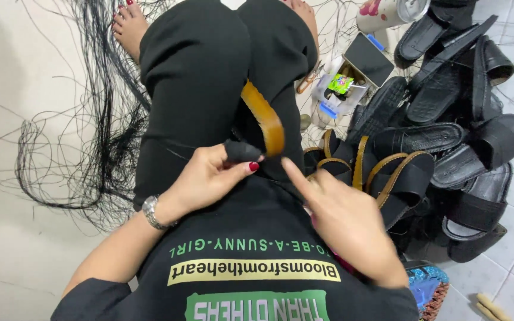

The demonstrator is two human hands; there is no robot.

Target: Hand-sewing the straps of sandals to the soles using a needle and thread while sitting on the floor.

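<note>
My left hand [209,175] pinches the black end of a tan leather sandal strap [264,119] that curves up over my black-trousered lap. A watch sits on that wrist. My right hand [346,220] hovers just right of the strap with its index finger stretched toward the pinched end; it holds nothing that I can see. I sit on the floor with my legs stretched out ahead.
A heap of black sandals [459,107] with tan-edged straps lies at my right. Beyond it stand a small box of bits [343,89], a dark tablet [369,58] and a cup [388,13]. Loose black threads [96,137] spread over the pale floor at left.
</note>
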